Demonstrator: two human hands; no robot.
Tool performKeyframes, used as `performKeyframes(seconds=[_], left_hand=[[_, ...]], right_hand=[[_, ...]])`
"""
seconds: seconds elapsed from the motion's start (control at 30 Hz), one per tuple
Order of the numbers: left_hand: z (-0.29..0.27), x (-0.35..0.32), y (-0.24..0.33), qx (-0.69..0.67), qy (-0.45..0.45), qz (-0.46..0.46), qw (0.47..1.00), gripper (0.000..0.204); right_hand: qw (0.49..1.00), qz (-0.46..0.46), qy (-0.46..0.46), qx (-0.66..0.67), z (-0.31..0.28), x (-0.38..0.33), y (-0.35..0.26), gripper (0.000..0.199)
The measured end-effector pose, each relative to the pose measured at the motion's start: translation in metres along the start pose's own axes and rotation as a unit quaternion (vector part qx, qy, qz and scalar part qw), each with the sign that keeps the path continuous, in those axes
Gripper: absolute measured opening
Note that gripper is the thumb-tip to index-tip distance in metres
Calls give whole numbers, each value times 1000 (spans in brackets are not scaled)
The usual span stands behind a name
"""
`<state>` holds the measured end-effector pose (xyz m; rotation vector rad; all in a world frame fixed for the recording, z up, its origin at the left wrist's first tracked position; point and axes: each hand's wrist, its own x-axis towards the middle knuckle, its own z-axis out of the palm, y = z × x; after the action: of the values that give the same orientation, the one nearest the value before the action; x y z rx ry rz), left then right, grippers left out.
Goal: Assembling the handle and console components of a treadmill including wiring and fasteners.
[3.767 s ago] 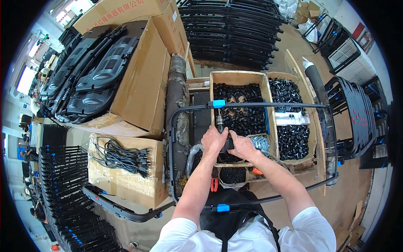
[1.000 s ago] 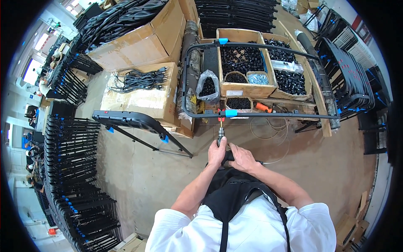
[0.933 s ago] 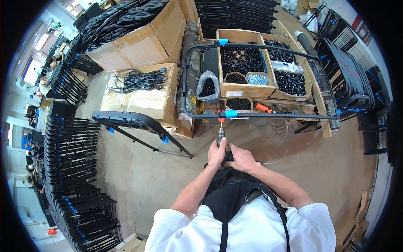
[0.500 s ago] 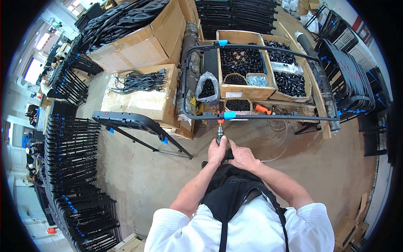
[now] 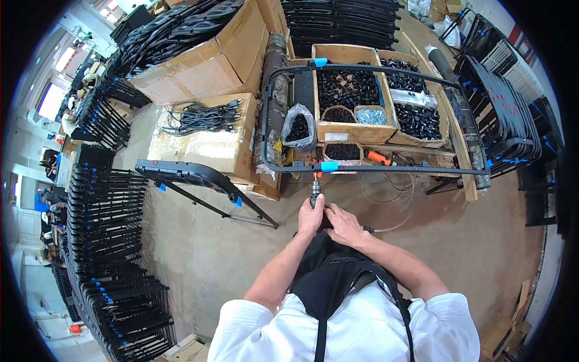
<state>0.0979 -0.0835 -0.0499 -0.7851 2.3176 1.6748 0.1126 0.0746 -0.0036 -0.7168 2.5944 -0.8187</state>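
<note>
My left hand [image 5: 311, 217] is closed round the body of a drill [image 5: 315, 188], just behind its metal chuck. My right hand [image 5: 344, 225] lies over the rear and grip of the same drill, fingers bent round it; part of that grip is hidden. From the chuck the bit points away from me, its tip meeting the near bar of a black tube frame [image 5: 398, 168] beside a blue piece [image 5: 329, 166]. Red bits show at the tip, too small to make out. A thin hose joins a black fitting [image 5: 368, 229] right of my right hand.
Behind the bar stand boxes of black plastic parts [image 5: 347, 87], a tray of silvery screws [image 5: 370, 116] and a bag of black parts [image 5: 298, 127]. An orange-handled tool [image 5: 379, 158] lies right. Leftward are a black panel on legs [image 5: 193, 172], a carton with cables [image 5: 199, 139] and stacked frames [image 5: 102, 211].
The drill's grip has turned, and its hose fitting now shows to the right of my right hand. My right hand has shifted slightly; the bit stays at the bar.
</note>
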Motion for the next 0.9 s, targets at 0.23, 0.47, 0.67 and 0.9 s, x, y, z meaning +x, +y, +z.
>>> performKeyframes(seconds=[0.23, 0.47, 0.67, 0.9], left_hand=[[0, -6, -6, -15, -2, -6, 1000, 52], [-1, -17, -1, 11, 0, -8, 1000, 50], [11, -31, -2, -15, -13, -26, 999, 50], [31, -36, 15, -61, -45, -16, 997, 50]], right_hand=[[1000, 4, -5, 6, 5, -6, -1, 57], [999, -24, 37, 12, 12, -14, 3, 52], [1000, -4, 24, -20, -4, -33, 0, 53], [997, 66, 15, -36, -17, -45, 13, 65]])
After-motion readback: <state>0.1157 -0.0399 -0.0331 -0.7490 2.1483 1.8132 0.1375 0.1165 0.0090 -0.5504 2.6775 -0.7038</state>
